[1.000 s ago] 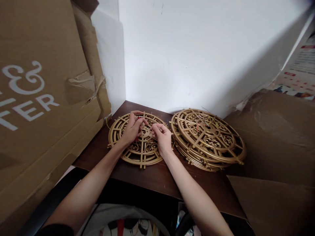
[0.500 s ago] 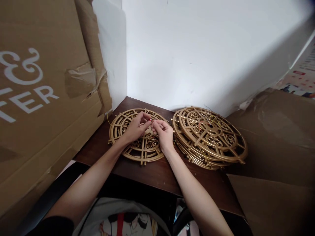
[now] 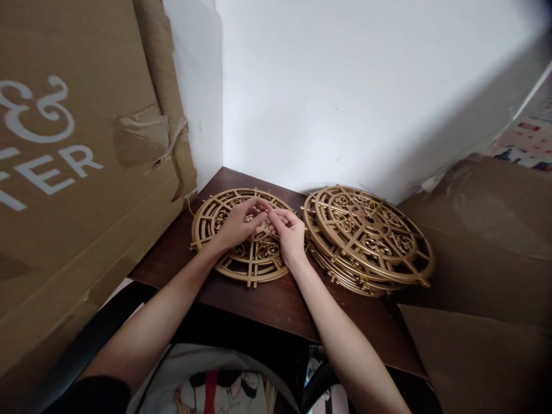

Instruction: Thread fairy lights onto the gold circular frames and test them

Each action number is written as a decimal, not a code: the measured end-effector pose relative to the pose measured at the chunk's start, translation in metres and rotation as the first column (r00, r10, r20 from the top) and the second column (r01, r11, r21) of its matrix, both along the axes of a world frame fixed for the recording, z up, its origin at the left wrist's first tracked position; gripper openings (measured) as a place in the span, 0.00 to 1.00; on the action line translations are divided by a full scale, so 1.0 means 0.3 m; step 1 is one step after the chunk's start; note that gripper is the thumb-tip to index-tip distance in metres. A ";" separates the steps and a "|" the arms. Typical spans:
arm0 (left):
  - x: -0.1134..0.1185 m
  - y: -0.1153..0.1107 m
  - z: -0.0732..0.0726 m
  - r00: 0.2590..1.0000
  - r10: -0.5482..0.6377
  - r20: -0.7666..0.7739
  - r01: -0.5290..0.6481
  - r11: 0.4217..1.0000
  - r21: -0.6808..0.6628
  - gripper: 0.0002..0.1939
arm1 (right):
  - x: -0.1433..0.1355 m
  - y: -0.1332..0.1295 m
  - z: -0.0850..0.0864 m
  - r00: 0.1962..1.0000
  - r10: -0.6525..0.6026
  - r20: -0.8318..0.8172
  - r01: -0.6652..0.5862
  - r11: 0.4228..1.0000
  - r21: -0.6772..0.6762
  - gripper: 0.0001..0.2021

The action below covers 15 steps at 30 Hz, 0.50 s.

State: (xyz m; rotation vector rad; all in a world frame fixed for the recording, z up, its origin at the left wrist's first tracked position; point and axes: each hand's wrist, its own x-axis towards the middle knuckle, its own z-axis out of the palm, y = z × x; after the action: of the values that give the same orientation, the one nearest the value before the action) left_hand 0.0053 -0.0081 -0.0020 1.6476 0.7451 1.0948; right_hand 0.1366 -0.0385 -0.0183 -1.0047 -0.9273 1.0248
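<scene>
Both hands meet above a round gold openwork disc (image 3: 252,270) lying flat on the dark wooden table. My left hand (image 3: 242,223) pinches a tiny red piece (image 3: 264,211) between thumb and fingertips. From the right, the closed fingertips of my right hand (image 3: 288,230) touch or nearly touch the same spot; what they grip is too small to make out. A thin wire rises just behind the fingertips. The middle of the disc is partly hidden by my hands.
Beside it, to the right, a stack of similar gold discs (image 3: 375,247) bears loose yellow and red wires. A large cardboard box (image 3: 95,75) stands at the left, more cardboard (image 3: 483,241) at the right. Behind the table (image 3: 263,302) is a white wall (image 3: 328,86).
The fingers of both hands have shifted very slightly around the red piece. The discs lie as before; the view has moved a little.
</scene>
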 end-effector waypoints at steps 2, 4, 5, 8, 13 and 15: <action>0.000 -0.002 0.006 1.000 0.001 0.006 -0.001 1.000 -0.005 0.07 | 0.001 0.001 0.000 1.000 -0.002 0.001 0.002 1.000 -0.005 0.16; 0.000 0.000 0.007 1.000 -0.001 0.020 0.002 1.000 -0.010 0.08 | 0.003 0.001 0.001 1.000 0.001 0.004 -0.001 1.000 -0.010 0.17; 0.001 0.001 0.006 1.000 -0.004 0.028 0.004 1.000 -0.015 0.08 | 0.004 0.001 0.002 1.000 0.001 0.008 -0.001 1.000 -0.012 0.17; 0.002 0.006 0.002 0.999 0.001 0.054 0.001 0.999 -0.039 0.09 | 0.002 -0.002 0.003 0.999 -0.009 0.033 0.009 1.000 -0.001 0.14; -0.001 0.010 0.005 0.989 0.069 0.134 -0.054 0.992 -0.115 0.11 | -0.018 -0.023 0.008 0.988 -0.075 0.138 0.068 0.996 0.053 0.12; -0.005 0.012 0.006 0.982 0.095 0.164 -0.068 0.985 -0.160 0.11 | -0.023 -0.043 0.031 0.965 -0.126 0.230 0.105 0.989 0.100 0.13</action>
State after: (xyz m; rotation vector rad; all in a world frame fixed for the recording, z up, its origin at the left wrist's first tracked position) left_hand 0.0040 -0.0044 -0.0001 1.3848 0.7701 1.1902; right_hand 0.1298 -0.0514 -0.0091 -1.1097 -1.0848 0.7709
